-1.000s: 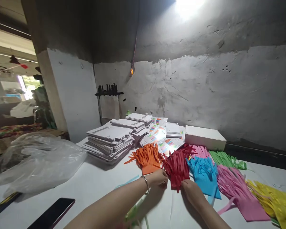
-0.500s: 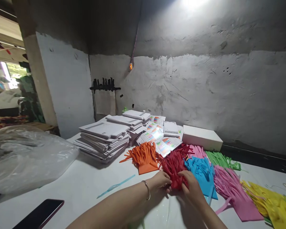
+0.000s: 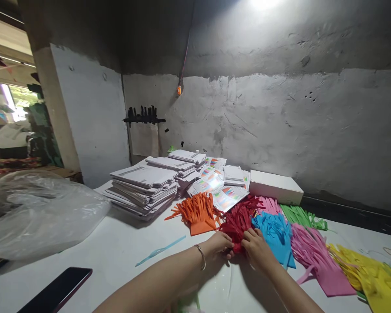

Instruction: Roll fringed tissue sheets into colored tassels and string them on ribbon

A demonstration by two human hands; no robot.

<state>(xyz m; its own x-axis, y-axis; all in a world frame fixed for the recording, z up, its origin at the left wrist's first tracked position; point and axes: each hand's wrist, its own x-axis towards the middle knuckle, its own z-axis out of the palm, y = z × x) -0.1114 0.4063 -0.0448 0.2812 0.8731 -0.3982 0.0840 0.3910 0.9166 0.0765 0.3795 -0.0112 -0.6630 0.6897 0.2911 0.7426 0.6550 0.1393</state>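
Observation:
Both hands are on a dark red fringed tissue-paper tassel (image 3: 239, 222) lying on the white table. My left hand (image 3: 220, 244), with a silver bangle at the wrist, pinches the lower left of its solid band. From the other side, my right hand (image 3: 256, 247) has its fingers closed on the band's right edge. The fingertips partly hide the band. Just left lies an orange fringed tassel (image 3: 199, 214), strips pointing away from me. A blue fringed tassel (image 3: 275, 237) rests close to my right hand, and a pink one (image 3: 316, 256) lies beyond it.
Stacks of flat white cartons (image 3: 145, 180) stand at the back left, beside printed sheets (image 3: 230, 198) and a long white box (image 3: 275, 187). A phone (image 3: 57, 289) and a clear plastic bag (image 3: 52, 213) lie left. Yellow (image 3: 368, 274) and green tassels (image 3: 303, 216) lie right.
My right hand has shifted slightly up and left, its fingers now bunched against the red band. My left hand keeps its pinch. The view has tilted a little.

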